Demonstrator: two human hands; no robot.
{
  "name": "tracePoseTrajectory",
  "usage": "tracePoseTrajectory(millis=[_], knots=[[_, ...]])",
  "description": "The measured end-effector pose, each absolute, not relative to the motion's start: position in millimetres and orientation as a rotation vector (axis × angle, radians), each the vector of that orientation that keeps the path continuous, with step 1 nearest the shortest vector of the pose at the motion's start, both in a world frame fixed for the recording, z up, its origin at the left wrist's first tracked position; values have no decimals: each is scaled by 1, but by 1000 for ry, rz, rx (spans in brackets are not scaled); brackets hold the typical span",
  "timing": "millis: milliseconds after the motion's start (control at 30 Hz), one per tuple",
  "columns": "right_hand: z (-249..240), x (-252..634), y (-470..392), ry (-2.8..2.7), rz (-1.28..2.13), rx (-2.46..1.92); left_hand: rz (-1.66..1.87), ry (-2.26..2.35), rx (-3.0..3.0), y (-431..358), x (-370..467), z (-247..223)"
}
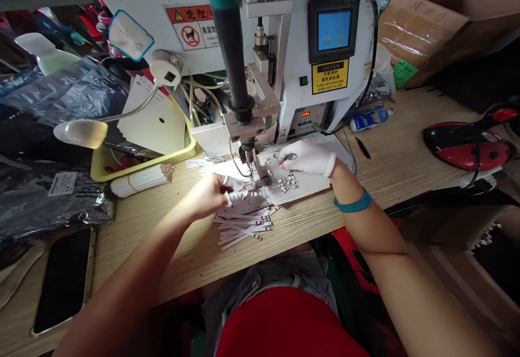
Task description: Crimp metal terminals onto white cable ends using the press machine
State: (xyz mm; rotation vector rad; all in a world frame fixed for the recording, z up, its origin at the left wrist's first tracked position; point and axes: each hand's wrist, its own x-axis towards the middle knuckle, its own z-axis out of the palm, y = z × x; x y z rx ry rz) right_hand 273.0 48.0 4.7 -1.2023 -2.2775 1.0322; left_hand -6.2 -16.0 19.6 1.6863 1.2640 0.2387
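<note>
My left hand, with white covers on its fingertips, pinches a thin white strip whose small dark-and-red end shows just beyond the fingers. It is left of the soldering machine's tip, close to the metal fixture under it. More white strips with small parts at their ends lie fanned out below this hand. My right hand, in a white glove, has its fingertips bent together over the white plate. Whatever they hold is too small to make out. Several small square pieces are scattered below the glove.
A yellow basket and a rubber-banded bundle of strips are at left. A phone lies near the front edge. On the right are a glue tube, black tweezers and a red-and-black ladybird-shaped object.
</note>
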Motion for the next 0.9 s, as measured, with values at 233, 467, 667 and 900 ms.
tracePoseTrajectory(millis=[233,467,667,900], knots=[[-16,246,40,-2397,773,-1210,398,1598,2233,-28,-3,3],[0,238,29,-2235,892,-1211,332,1517,2418,-10,-7,-15],[7,243,30,-2124,988,-1305,308,1519,2315,-9,-2,4],[-2,234,30,-1843,1394,-1242,352,1405,2033,0,-5,10]])
